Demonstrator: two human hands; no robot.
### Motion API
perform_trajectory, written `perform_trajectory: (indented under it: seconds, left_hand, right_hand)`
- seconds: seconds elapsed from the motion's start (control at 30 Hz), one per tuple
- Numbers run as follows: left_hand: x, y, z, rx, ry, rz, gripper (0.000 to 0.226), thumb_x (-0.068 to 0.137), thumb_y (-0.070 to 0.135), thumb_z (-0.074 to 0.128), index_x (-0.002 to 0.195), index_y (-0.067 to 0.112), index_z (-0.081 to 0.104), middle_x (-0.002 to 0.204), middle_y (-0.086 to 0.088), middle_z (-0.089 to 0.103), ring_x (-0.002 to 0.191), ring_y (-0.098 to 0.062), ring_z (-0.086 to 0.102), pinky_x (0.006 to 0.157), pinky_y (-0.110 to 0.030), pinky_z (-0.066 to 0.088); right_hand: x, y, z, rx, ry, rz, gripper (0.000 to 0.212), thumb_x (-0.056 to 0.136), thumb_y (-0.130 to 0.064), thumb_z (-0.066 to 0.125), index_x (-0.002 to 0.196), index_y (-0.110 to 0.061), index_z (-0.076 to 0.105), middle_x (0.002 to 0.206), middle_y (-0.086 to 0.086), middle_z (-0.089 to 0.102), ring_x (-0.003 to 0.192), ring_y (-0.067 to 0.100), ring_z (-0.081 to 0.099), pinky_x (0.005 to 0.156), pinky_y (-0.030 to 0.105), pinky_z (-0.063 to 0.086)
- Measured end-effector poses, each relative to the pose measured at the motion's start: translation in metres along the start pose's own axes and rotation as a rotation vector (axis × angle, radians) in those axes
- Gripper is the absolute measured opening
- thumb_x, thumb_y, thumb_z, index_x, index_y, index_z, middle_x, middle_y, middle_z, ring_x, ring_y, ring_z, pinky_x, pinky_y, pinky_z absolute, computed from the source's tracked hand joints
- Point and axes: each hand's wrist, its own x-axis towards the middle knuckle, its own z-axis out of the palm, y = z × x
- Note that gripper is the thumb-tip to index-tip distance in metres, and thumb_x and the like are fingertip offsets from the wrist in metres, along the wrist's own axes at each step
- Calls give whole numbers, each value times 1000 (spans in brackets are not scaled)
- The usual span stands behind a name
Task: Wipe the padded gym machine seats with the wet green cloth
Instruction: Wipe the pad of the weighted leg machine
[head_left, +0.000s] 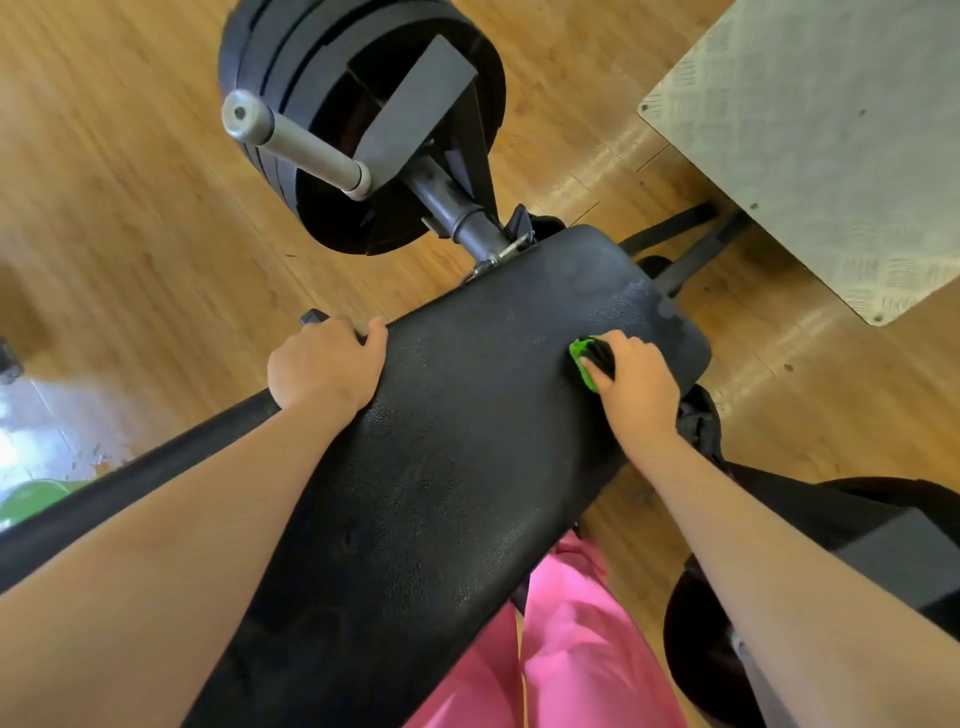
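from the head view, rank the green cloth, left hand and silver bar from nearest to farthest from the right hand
1. green cloth, gripped in the right hand itself.
2. left hand, across the padded seat, holding its left edge.
3. silver bar, beyond the seat, upper left.

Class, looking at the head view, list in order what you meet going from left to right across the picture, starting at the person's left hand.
Left hand gripping the padded seat → green cloth → right hand holding it → grey tread plate.
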Motion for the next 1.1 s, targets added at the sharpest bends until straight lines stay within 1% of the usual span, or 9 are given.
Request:
perform_trajectory:
  seconds: [0.13, 0.3, 0.37, 0.57, 0.67, 0.77, 0.87, 0.97, 1.1]
  left_hand:
    - [2, -2, 3, -10, 13, 9, 55, 98, 54, 25, 86, 15, 61, 74, -9, 60, 60, -25, 53, 53, -29, 40]
    - [2, -2, 4, -16, 14, 3, 58, 97, 55, 25, 81, 12, 61, 75, -10, 60, 59, -25, 53, 52, -29, 40]
    - [2, -3, 4, -16, 11, 4, 57, 98, 54, 25, 81, 12, 60, 74, -10, 60, 60, -25, 53, 52, -29, 40]
    - [3, -2, 4, -11, 0, 5, 59, 97, 53, 24, 80, 10, 60, 77, -12, 60, 61, -26, 54, 55, -30, 42]
    - [2, -1, 3, -3, 0, 3, 58, 98, 52, 25, 79, 10, 60, 70, -9, 57, 57, -24, 49, 53, -29, 37]
    - [1, -1, 1, 2, 2, 8, 58, 98, 52, 25, 78, 10, 59, 66, -8, 56, 54, -23, 48, 49, -27, 33]
    - [0, -1, 1, -4, 5, 11, 57, 98, 51, 26, 75, 9, 58, 65, -8, 55, 54, -23, 48, 49, -27, 33]
    - [0, 0, 1, -7, 3, 9, 57, 98, 50, 26, 74, 8, 57, 65, -9, 55, 54, -24, 47, 49, -28, 32]
    - [1, -1, 2, -13, -11, 9, 57, 98, 49, 25, 77, 8, 57, 67, -10, 55, 55, -24, 47, 50, -28, 32]
  right_hand:
    - [-65, -21, 2, 93, -6, -163, 32, 86, -43, 63, 109, -21, 64, 89, 2, 60, 90, 25, 54, 69, 38, 44]
    - [-102, -23, 0, 27, 5, -358, 39, 84, -55, 45, 106, -28, 63, 79, -4, 57, 78, 20, 56, 59, 34, 47]
    - [-84, -14, 0, -6, 36, -324, 40, 84, -56, 46, 104, -26, 66, 79, -1, 58, 78, 22, 57, 59, 35, 49]
    - [-9, 48, -4, -51, -12, 57, 32, 92, -39, 59, 112, -14, 60, 97, 13, 59, 98, 34, 54, 66, 41, 45]
    - [-12, 51, -4, -17, -16, 98, 30, 92, -33, 61, 115, -14, 60, 100, 14, 59, 99, 34, 53, 68, 42, 46]
    - [-55, 30, -5, 99, -1, 62, 30, 89, -32, 64, 114, -16, 61, 97, 10, 59, 97, 31, 54, 72, 44, 47]
    - [-106, 12, -9, 154, -76, -67, 32, 87, -34, 66, 116, -21, 62, 98, 4, 61, 96, 25, 55, 76, 43, 49]
    - [-127, 6, -16, 145, -164, -161, 33, 86, -34, 70, 116, -23, 63, 97, 0, 61, 94, 20, 55, 72, 38, 50]
    - [-114, 19, -23, 12, -127, -252, 32, 86, -43, 63, 112, -24, 64, 93, -2, 63, 89, 21, 58, 65, 38, 51]
